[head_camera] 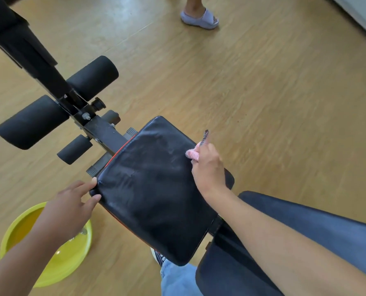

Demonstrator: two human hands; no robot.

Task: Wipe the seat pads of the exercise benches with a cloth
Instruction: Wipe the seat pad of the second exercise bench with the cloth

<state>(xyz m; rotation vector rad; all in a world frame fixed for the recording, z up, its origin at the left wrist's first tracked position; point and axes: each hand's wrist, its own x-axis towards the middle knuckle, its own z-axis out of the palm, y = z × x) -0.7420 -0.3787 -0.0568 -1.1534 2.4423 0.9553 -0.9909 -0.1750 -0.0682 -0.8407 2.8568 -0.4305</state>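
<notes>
Right hand (207, 167): clenched on pink cloth (192, 154), pressed at seat pad (154, 189) far-right edge.
Left hand (71, 204): fingertips bracing pad's left corner, grasping nothing.
Risk: cloth slipping off edge; yellow basin (17, 229) below-left, easily kicked.

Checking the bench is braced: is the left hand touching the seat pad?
Touching. The head view shows the left hand with its fingers pressed against the seat pad's near-left corner.
</notes>
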